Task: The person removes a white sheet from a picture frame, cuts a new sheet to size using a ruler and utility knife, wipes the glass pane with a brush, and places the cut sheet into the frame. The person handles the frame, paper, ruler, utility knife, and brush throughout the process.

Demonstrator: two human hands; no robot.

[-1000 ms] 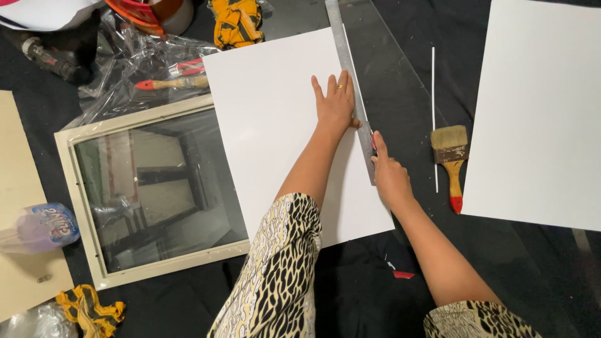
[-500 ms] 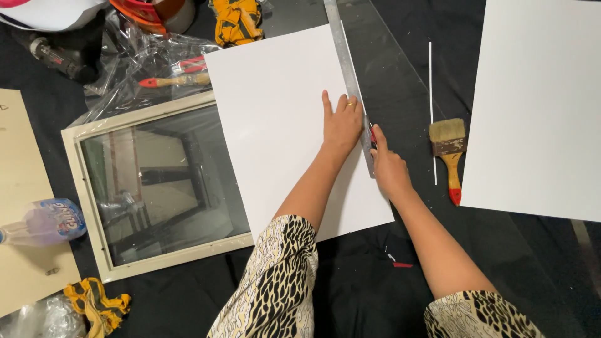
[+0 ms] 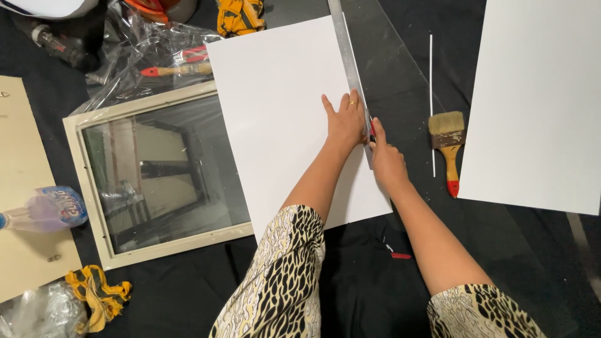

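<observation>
Steel ruler (image 3: 348, 56) runs near-vertical along white board (image 3: 282, 112) right edge.

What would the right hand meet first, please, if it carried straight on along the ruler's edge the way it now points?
Probably nothing soon: the right hand points up along the metal ruler, beside the white sheet, and that strip of dark mat looks free to the picture's top edge. The left hand lies just beside its path.
</observation>
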